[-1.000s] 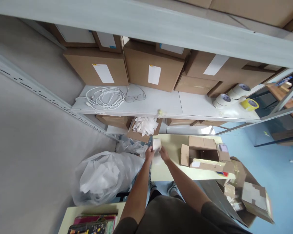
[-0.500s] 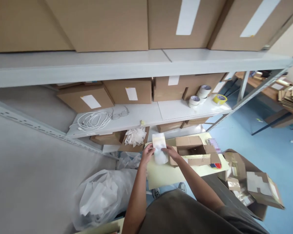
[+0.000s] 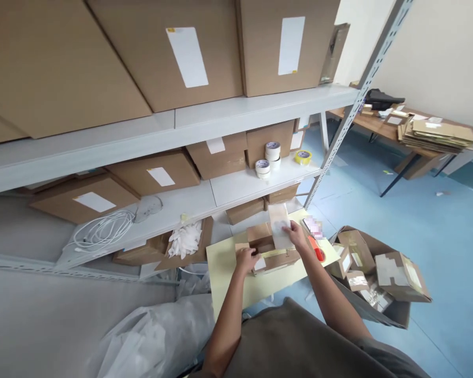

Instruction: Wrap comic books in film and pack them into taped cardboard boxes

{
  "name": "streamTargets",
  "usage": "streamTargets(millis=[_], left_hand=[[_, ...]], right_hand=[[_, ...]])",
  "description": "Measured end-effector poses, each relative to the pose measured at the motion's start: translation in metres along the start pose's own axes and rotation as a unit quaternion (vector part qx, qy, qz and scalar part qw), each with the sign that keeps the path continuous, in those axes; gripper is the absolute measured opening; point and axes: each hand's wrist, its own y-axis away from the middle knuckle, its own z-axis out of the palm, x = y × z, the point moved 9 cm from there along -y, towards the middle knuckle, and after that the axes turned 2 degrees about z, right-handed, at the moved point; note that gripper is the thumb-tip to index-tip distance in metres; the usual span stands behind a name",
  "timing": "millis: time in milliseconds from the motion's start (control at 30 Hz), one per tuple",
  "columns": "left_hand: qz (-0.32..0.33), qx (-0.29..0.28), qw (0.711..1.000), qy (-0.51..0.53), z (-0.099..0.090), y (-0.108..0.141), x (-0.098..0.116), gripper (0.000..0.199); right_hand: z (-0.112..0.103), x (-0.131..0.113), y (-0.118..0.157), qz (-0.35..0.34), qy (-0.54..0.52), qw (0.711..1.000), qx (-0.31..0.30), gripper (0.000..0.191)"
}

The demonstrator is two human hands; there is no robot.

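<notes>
An open cardboard box sits on the pale yellow table, its flaps spread. At the box's left end is my left hand, its fingers curled over the edge of the cardboard. My right hand grips a flat white packet by its right side, above the right part of the box. The packet hides some of the box opening. To the right of the box lie a red and orange item and a phone-like object with a blurred surface.
Shelves in front hold large cartons, tape rolls and a coiled white cable. A carton of white material is left of the table. A bin of used boxes stands right; a large plastic bag is at lower left.
The view has turned to the right. The packet, held between both hands before, is now in my right hand alone over the box. My left hand has let go of it and moved to the box.
</notes>
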Motion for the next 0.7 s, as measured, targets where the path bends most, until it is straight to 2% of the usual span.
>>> streamTargets(millis=[67, 167, 300, 400, 467, 567, 700], left_hand=[[0.016, -0.001, 0.996, -0.092, 0.015, 0.020, 0.002, 0.034], [0.042, 0.057, 0.992, -0.108, 0.019, 0.047, 0.008, 0.026], [0.040, 0.086, 0.995, -0.028, 0.019, 0.067, 0.006, 0.017], [0.012, 0.085, 0.996, 0.017, 0.022, 0.076, -0.003, 0.016], [-0.003, 0.093, 0.995, 0.034, 0.023, 0.080, -0.009, 0.019], [-0.018, 0.111, 0.993, 0.040, 0.024, 0.081, -0.014, 0.026], [-0.037, 0.137, 0.989, 0.033, 0.028, 0.076, -0.017, 0.034]], right_hand=[[-0.018, 0.010, -0.008, -0.004, 0.032, 0.999, -0.017, 0.038], [-0.018, 0.016, -0.022, -0.027, 0.067, 0.995, -0.068, 0.030], [0.018, 0.012, -0.037, -0.065, 0.100, 0.978, -0.174, 0.024], [0.055, 0.018, -0.037, -0.046, 0.092, 0.954, -0.280, 0.028], [0.070, 0.026, -0.033, -0.024, 0.093, 0.942, -0.321, 0.034], [0.065, 0.034, -0.032, -0.017, 0.119, 0.953, -0.278, 0.046], [0.036, 0.029, -0.023, -0.061, 0.143, 0.963, -0.219, 0.050]])
